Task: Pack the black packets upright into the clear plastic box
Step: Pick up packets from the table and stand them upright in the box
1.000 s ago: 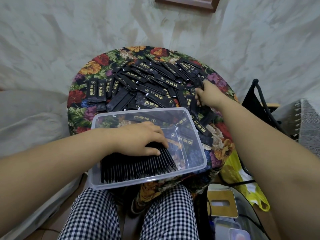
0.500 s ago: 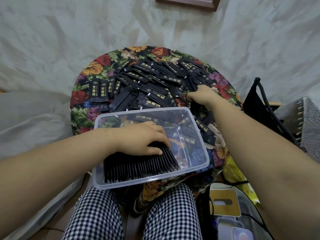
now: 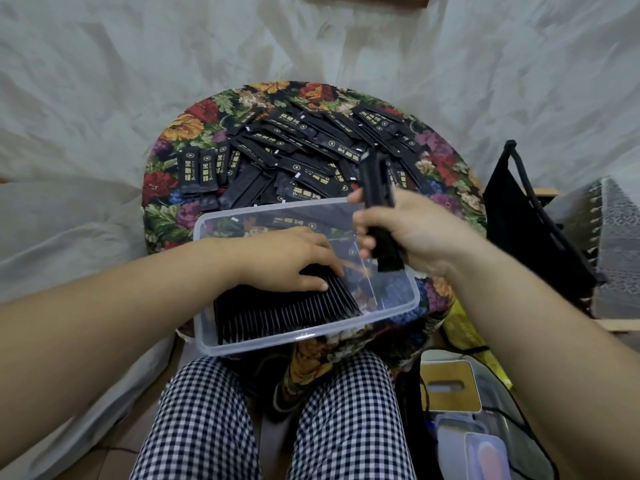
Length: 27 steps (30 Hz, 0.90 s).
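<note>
Left hand (image 3: 294,261): fingers loosely extended, pressing upright row of slim black packets (image 3: 284,317) inside clear rectangular plastic box (image 3: 304,337). Right hand (image 3: 398,233): curled round black packet bundle (image 3: 377,188), just beside left hand.

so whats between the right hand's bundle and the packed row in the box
Head view: only the unfilled end of the clear box, with floral cloth showing through its floor.

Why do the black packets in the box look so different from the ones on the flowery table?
The boxed packets stand on edge in one tight row, so only thin black edges show. The loose packets lie flat in a messy heap on the flowery table, showing gold print. The left hand rests on the boxed packets; the loose packets lie unheld. Both are the same slim black packets.
</note>
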Tool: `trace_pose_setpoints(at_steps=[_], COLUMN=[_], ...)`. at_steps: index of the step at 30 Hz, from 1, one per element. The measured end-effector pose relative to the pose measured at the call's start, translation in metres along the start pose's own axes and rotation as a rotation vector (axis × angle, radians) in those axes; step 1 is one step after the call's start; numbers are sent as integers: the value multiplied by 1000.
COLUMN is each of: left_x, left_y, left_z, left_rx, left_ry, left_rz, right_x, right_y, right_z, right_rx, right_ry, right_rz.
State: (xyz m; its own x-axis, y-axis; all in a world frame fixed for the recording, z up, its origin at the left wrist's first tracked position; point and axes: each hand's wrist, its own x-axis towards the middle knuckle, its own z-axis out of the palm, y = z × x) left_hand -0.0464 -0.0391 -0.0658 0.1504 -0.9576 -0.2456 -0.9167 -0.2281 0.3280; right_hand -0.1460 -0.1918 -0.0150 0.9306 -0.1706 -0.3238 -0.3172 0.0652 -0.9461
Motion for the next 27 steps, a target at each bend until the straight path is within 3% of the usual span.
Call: trace_pose_setpoints(at_steps=[11,14,17,23,27], left_x=[-7,-7,-7,-8,-10], left_y=[2,3,4,6,6], left_z=[-4,-4,-4,-4,-4], left_rx=[56,61,85,85,69], left_ry=[-36,-38,-38,-26,-22], left_rz=[-19,-20,-27,-32,-31], right_x=[7,12,13,29,40], right_y=[7,3,-5,-23,-22], right_z=[12,11,12,19,21], right_rx=[-633,-667,-794,-1358,-1465], right_ry=[72,73,-31,-176,-247], right_rz=[-33,-20,69,183,211])
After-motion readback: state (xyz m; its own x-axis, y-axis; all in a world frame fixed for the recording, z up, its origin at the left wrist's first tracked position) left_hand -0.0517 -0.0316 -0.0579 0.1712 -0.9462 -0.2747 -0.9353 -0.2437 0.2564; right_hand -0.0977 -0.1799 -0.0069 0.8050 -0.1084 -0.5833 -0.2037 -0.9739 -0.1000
